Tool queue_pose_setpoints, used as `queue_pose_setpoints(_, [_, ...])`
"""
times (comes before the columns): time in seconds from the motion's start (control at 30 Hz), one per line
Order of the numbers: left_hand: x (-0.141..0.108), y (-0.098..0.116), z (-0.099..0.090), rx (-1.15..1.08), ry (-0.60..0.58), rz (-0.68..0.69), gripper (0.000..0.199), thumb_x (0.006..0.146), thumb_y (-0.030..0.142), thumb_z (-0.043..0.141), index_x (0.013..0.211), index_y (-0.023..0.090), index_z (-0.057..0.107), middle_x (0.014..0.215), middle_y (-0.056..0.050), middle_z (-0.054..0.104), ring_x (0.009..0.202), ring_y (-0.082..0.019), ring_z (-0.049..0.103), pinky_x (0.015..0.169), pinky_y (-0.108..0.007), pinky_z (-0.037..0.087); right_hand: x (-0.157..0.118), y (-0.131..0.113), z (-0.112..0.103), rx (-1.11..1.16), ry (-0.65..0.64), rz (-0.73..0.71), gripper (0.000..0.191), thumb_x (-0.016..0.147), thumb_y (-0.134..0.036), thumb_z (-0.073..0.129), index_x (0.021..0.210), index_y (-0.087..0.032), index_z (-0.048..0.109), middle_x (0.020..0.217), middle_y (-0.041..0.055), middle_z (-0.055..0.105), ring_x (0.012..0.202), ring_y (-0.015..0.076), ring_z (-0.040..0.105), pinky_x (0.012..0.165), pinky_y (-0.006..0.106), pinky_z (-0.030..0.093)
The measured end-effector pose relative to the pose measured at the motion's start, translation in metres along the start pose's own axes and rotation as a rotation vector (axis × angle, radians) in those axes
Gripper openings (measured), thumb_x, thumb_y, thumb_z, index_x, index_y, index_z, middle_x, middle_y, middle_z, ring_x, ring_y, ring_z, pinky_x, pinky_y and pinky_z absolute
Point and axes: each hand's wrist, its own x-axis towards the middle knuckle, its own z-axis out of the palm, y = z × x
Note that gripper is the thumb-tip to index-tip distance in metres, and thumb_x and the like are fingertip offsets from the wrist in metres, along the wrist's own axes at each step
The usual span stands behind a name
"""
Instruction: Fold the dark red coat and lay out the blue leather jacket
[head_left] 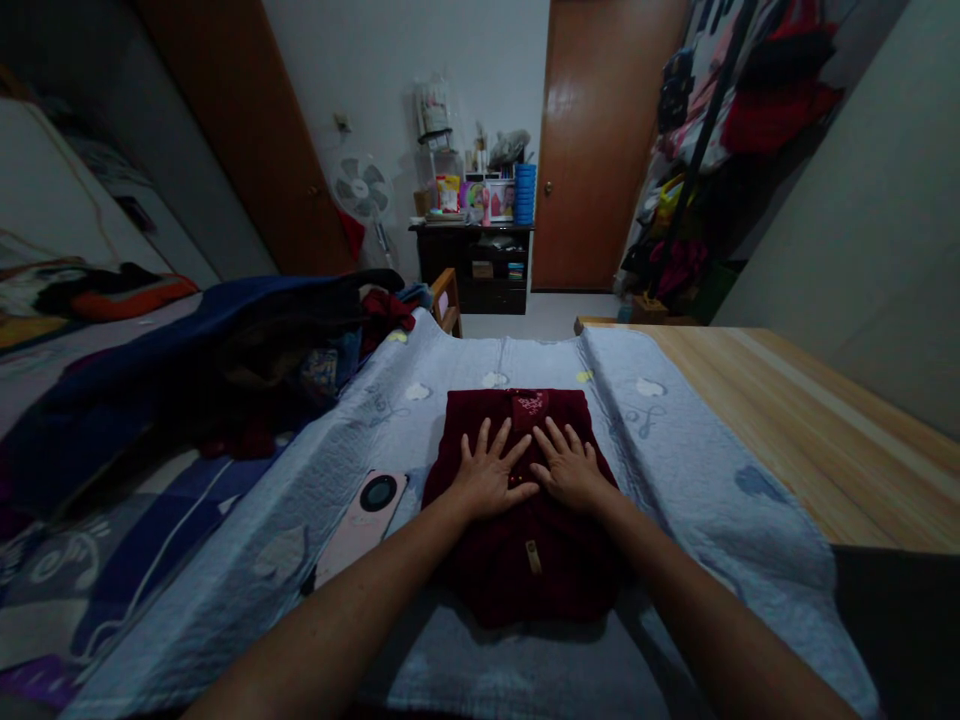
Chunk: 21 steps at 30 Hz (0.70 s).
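A folded dark red garment (525, 560) lies on a light blue quilted cloth (675, 430). It has an embroidered patch near its far edge and a small tan tag toward the near side. My left hand (491, 475) rests flat on the garment's middle, fingers spread. Beside it, my right hand (574, 470) also lies flat on the garment with its fingers apart. The two hands are close together near small buttons. A pink phone (360, 530) with a round black camera ring lies on the cloth, left of the garment, partly behind my left forearm.
Dark clothes (247, 350) are heaped on the left over a patterned blanket. A wooden surface (810, 420) extends at the right. Farther back stand a fan (362, 190), a dark cabinet (472, 270), a wooden door (592, 150) and hanging bags (780, 110).
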Motion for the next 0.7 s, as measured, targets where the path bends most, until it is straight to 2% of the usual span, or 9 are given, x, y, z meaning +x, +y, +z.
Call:
queue_pose_setpoints(0.07, [0.0,0.001,0.0,-0.001,-0.008,-0.004,0.082,0.079,0.074,0.045,0.149,0.039,0.02,0.161,-0.006,0.005,0.143,-0.043,-0.005,0.103,-0.074,0.005,0.008,0.003,-0.013,0.026,0.028,-0.054,0.058,0.091,-0.043,0.043,0.146,-0.024,0.037,0.156,0.0081,0.026,0.138,0.0356,0.028,0.106,0.054,0.03])
queue_pose_setpoints(0.13, [0.001,0.0,0.0,0.002,-0.006,-0.004,0.083,0.079,0.074,0.046,0.149,0.039,0.019,0.161,-0.007,0.005,0.143,-0.043,-0.005,0.103,-0.075,0.005,0.02,0.004,-0.024,0.056,0.155,-0.069,0.05,0.095,-0.038,0.037,0.138,-0.017,0.047,0.147,0.0128,0.041,0.132,0.0289,0.039,0.107,0.043,0.033])
queue_pose_setpoints(0.17, [0.001,0.0,0.001,0.005,-0.003,-0.002,0.083,0.079,0.074,0.046,0.149,0.039,0.019,0.161,-0.007,0.005,0.143,-0.043,-0.005,0.103,-0.075,0.005,0.027,0.003,-0.026,0.066,0.235,-0.045,0.05,0.096,-0.037,0.034,0.138,-0.014,0.046,0.145,0.0148,0.043,0.132,0.027,0.039,0.108,0.04,0.031])
queue_pose_setpoints(0.2, [0.001,-0.001,0.002,0.007,0.001,-0.001,0.083,0.079,0.074,0.046,0.149,0.039,0.018,0.161,-0.007,0.005,0.143,-0.043,-0.005,0.103,-0.075,0.005,0.034,0.003,-0.026,0.068,0.297,-0.004,0.053,0.096,-0.039,0.033,0.14,-0.011,0.043,0.146,0.0161,0.042,0.135,0.0268,0.036,0.109,0.04,0.03])
queue_pose_setpoints(0.27, [0.002,-0.002,0.003,0.006,0.008,0.001,0.083,0.078,0.075,0.045,0.149,0.04,0.018,0.161,-0.006,0.005,0.143,-0.044,-0.005,0.103,-0.075,0.004,0.044,0.001,-0.019,0.054,0.341,0.077,0.06,0.095,-0.044,0.034,0.146,-0.012,0.034,0.152,0.0155,0.032,0.14,0.0294,0.025,0.111,0.044,0.025])
queue_pose_setpoints(0.4, [0.002,-0.002,0.003,0.004,0.01,0.003,0.082,0.078,0.075,0.046,0.149,0.041,0.02,0.161,-0.006,0.006,0.143,-0.044,-0.004,0.103,-0.074,0.005,0.047,0.002,0.006,-0.011,0.299,0.107,0.064,0.094,-0.051,0.035,0.151,-0.024,0.021,0.159,0.0083,0.015,0.145,0.0309,0.011,0.111,0.054,0.017])
queue_pose_setpoints(0.53, [0.0,0.0,0.004,0.006,0.031,0.018,0.081,0.078,0.073,0.048,0.148,0.041,0.023,0.161,-0.005,0.007,0.143,-0.043,-0.004,0.104,-0.074,0.003,0.042,0.008,0.021,-0.047,0.305,0.087,0.063,0.095,-0.048,0.032,0.152,-0.027,0.013,0.16,0.0072,0.013,0.145,0.0287,0.012,0.112,0.055,0.013])
queue_pose_setpoints(0.63, [-0.001,-0.001,0.002,-0.04,0.046,0.031,0.084,0.077,0.073,0.05,0.149,0.039,0.021,0.16,-0.004,0.009,0.143,-0.042,-0.003,0.105,-0.073,0.002,0.042,0.009,0.023,-0.058,0.32,0.096,0.063,0.096,-0.049,0.031,0.152,-0.027,0.013,0.159,0.0073,0.013,0.144,0.0299,0.014,0.111,0.056,0.013])
queue_pose_setpoints(0.7, [0.001,-0.004,-0.004,-0.115,0.057,0.019,0.082,0.081,0.072,0.045,0.15,0.036,0.018,0.16,-0.005,0.011,0.144,-0.039,0.001,0.108,-0.069,0.006,0.043,0.008,0.023,-0.066,0.32,0.103,0.063,0.096,-0.05,0.03,0.152,-0.027,0.013,0.159,0.0077,0.014,0.144,0.0305,0.014,0.111,0.057,0.013])
